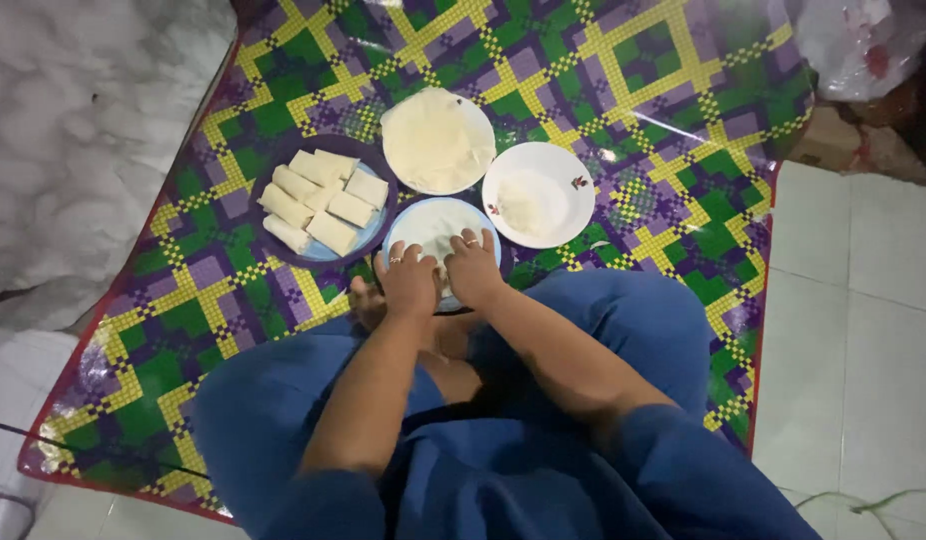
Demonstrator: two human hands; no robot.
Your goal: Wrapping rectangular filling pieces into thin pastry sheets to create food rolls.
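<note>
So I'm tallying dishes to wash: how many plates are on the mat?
4: a dark plate of rolls at left, a wrapper plate behind, a white one at right, one under both hands.

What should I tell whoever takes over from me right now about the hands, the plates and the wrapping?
Left hand and right hand: side by side, pressing on a pale wrapper on the nearest plate, fingers curled over it; whether they grip it is unclear.
Dark plate, left: about seven finished rolls.
Far plate: stack of flat wrappers.
White plate, right: a pale heap, kind unclear.
Done: the rolls. Left: the wrapper in hand and the stack.
</note>
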